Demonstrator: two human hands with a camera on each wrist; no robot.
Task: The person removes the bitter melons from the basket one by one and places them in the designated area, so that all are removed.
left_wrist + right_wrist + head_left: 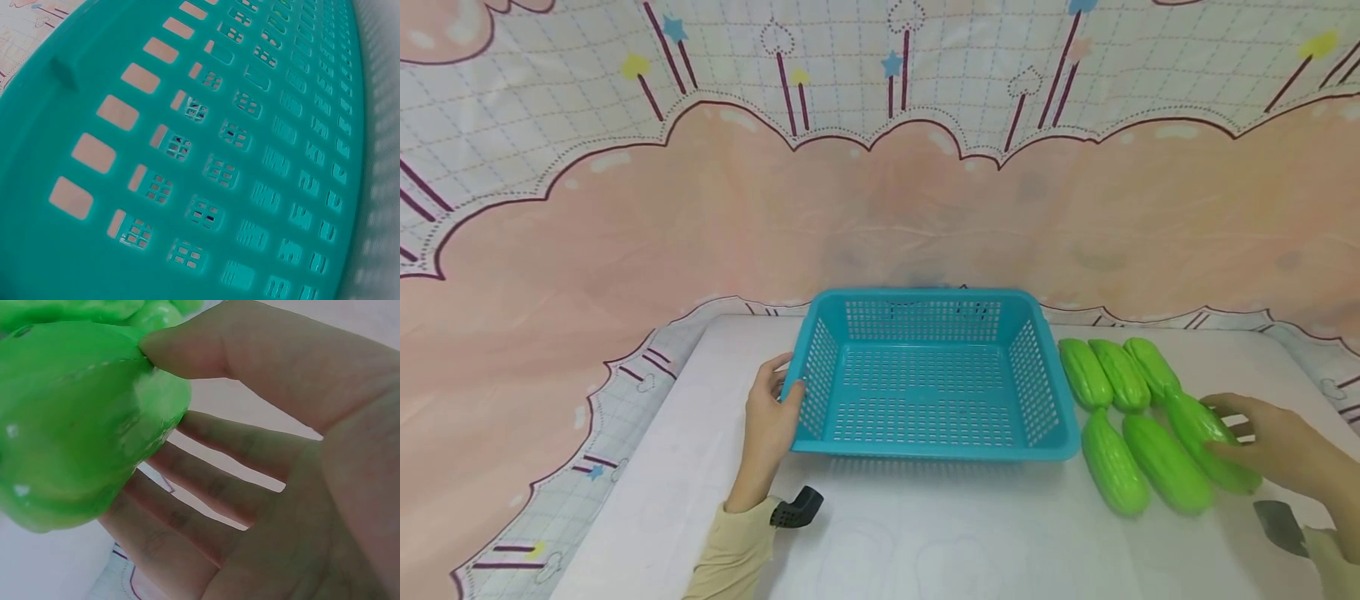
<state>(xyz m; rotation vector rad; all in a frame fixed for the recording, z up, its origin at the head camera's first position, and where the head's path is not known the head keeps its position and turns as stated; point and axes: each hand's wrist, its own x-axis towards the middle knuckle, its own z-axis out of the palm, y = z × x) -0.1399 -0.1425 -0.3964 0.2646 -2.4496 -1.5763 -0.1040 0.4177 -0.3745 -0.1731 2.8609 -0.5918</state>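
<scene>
A blue-green plastic basket (pixel 925 452) with perforated walls stands on the white table, with nothing inside it. My left hand (pixel 773 421) grips its left rim, thumb on the inner side and fingers outside. The basket wall (pixel 187 156) fills most of the left wrist view, where that hand is not visible. On the right, my right hand (pixel 1273 437) holds the outermost plump green cucumber (pixel 1206 442) of the front row. In the right wrist view, its thumb presses the top of this cucumber (pixel 75 425) and the fingers reach under its side.
Several more green cucumbers lie right of the basket: a front one (pixel 1112 467), another front one (pixel 1168 467), and a back row (pixel 1118 373) behind them. The white table (pixel 925 533) ends at a patterned cloth backdrop (pixel 925 217). Black devices (pixel 797 508) sit at both wrists.
</scene>
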